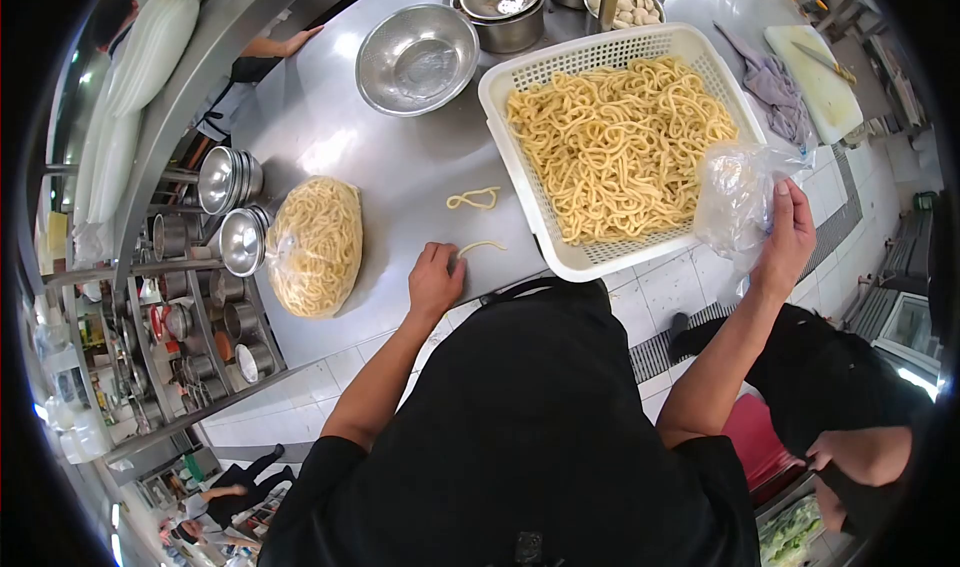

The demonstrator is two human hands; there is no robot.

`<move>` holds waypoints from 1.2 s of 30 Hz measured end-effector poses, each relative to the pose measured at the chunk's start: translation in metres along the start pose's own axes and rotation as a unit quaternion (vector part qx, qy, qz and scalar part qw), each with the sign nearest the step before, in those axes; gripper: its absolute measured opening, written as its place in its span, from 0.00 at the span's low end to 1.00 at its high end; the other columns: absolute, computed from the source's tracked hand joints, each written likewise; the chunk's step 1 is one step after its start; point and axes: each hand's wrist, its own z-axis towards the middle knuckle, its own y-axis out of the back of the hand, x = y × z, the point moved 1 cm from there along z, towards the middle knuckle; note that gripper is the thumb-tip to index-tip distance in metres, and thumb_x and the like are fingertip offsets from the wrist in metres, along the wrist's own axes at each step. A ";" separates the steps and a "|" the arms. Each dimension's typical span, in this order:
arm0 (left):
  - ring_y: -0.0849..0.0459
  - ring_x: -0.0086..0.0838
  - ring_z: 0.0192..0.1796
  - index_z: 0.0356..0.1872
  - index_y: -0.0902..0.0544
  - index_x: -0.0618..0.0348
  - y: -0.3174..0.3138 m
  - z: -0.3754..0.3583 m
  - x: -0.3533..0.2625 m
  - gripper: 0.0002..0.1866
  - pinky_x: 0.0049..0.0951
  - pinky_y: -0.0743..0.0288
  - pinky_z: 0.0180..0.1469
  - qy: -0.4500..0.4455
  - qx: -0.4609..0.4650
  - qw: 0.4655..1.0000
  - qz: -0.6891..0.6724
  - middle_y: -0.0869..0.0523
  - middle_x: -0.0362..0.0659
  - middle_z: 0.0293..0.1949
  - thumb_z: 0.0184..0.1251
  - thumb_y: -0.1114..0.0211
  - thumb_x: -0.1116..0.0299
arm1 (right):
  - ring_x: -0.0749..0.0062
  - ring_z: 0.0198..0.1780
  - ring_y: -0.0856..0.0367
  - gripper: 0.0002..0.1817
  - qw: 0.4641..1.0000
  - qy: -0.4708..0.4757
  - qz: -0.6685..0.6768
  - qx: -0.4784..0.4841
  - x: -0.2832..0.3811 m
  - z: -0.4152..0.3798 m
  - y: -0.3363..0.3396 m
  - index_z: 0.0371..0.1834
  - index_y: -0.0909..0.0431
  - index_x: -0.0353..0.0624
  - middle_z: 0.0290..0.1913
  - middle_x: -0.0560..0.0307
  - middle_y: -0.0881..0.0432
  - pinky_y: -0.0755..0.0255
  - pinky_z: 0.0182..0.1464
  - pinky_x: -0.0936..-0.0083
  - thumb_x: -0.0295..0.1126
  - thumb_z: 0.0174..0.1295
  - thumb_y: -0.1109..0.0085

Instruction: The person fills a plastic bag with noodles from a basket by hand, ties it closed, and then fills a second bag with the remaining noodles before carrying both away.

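My right hand (786, 229) grips a clear plastic bag (735, 192) by its edge. The bag looks crumpled and hangs over the right rim of a white perforated basket (577, 265). Loose thick yellow noodles (620, 147) fill that basket. On the steel table, my left hand (437, 275) is closed, its fingers curled, with one end of a noodle strand (486, 244) at its thumb and fingertips. Just beyond it lies a looped noodle piece (472, 199). Left of that hand sits a full bag of noodles (316, 247).
A perforated steel bowl (417, 60) and stacked pots (505, 7) stand at the table's far side. A purple cloth (775, 92) and a cutting board (815, 87) with a knife (825, 62) lie right. Co-workers are nearby, one (845, 377) close at lower right.
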 end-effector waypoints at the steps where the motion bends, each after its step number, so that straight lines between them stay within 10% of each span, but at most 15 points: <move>1: 0.19 0.42 0.40 0.42 0.19 0.57 -0.001 0.002 0.009 0.12 0.39 0.23 0.44 0.001 -0.001 1.000 0.001 0.19 0.46 0.36 0.58 0.34 0.67 | 0.82 0.44 0.24 0.15 1.000 -0.002 0.012 0.003 0.000 0.000 -0.001 0.49 0.18 0.35 0.42 0.61 0.17 0.31 0.51 0.83 0.35 0.66 0.37; 7: 0.19 0.42 0.41 0.42 0.19 0.58 0.004 0.017 0.016 0.10 0.38 0.24 0.44 -0.077 0.006 0.997 0.018 0.19 0.46 0.37 0.59 0.36 0.70 | 0.82 0.44 0.24 0.14 1.000 0.003 0.012 0.006 0.008 0.002 -0.006 0.48 0.18 0.34 0.42 0.62 0.17 0.31 0.51 0.84 0.34 0.67 0.38; 19: 0.18 0.31 0.34 0.47 0.20 0.62 0.026 0.108 0.013 0.13 0.31 0.25 0.38 0.118 -0.125 0.971 -0.169 0.18 0.47 0.37 0.63 0.39 0.69 | 0.80 0.45 0.22 0.17 0.995 0.034 -0.023 -0.088 0.017 0.018 0.049 0.51 0.20 0.33 0.45 0.59 0.17 0.30 0.53 0.83 0.36 0.68 0.41; 22: 0.20 0.25 0.35 0.57 0.25 0.62 0.015 0.171 0.039 0.21 0.29 0.25 0.38 0.182 -0.173 0.922 -0.294 0.18 0.47 0.38 0.65 0.40 0.67 | 0.80 0.45 0.23 0.17 0.995 0.026 -0.035 -0.086 0.016 0.014 0.050 0.51 0.20 0.33 0.45 0.59 0.17 0.30 0.52 0.83 0.37 0.68 0.40; 24: 0.20 0.25 0.39 0.68 0.36 0.61 0.025 0.205 0.033 0.30 0.28 0.25 0.41 0.298 -0.152 0.757 -0.561 0.18 0.48 0.41 0.66 0.41 0.65 | 0.80 0.45 0.24 0.17 0.997 0.021 -0.036 -0.072 0.015 0.011 0.051 0.49 0.19 0.32 0.44 0.59 0.18 0.31 0.53 0.83 0.37 0.68 0.40; 27: 0.19 0.27 0.44 0.73 0.45 0.58 0.025 0.224 0.060 0.36 0.30 0.24 0.45 0.213 -0.069 0.752 -0.620 0.18 0.48 0.47 0.66 0.41 0.65 | 0.77 0.47 0.24 0.19 0.987 0.046 -0.132 -0.083 0.012 0.009 0.059 0.52 0.20 0.32 0.47 0.58 0.18 0.31 0.55 0.79 0.38 0.69 0.43; 29: 0.17 0.31 0.45 0.72 0.41 0.57 -0.022 0.255 0.150 0.34 0.33 0.23 0.46 0.098 -0.175 0.970 -0.139 0.18 0.48 0.49 0.66 0.41 0.65 | 0.74 0.50 0.25 0.21 0.993 -0.004 -0.102 -0.061 0.005 0.010 0.061 0.55 0.22 0.33 0.50 0.57 0.19 0.32 0.57 0.77 0.40 0.70 0.45; 31: 0.15 0.35 0.42 0.69 0.35 0.55 0.075 0.212 0.055 0.30 0.37 0.22 0.45 0.201 -0.244 0.935 -0.162 0.15 0.48 0.42 0.65 0.40 0.65 | 0.72 0.52 0.25 0.22 0.990 0.009 -0.125 -0.057 -0.005 0.013 0.065 0.58 0.24 0.33 0.53 0.55 0.20 0.32 0.59 0.75 0.41 0.71 0.47; 36: 0.15 0.42 0.37 0.61 0.25 0.55 0.185 0.185 0.117 0.25 0.40 0.22 0.45 0.210 -0.350 0.906 -0.114 0.14 0.46 0.34 0.63 0.38 0.61 | 0.75 0.49 0.27 0.21 0.995 0.008 -0.082 -0.050 -0.003 0.023 0.053 0.53 0.23 0.32 0.49 0.58 0.21 0.34 0.58 0.79 0.41 0.71 0.45</move>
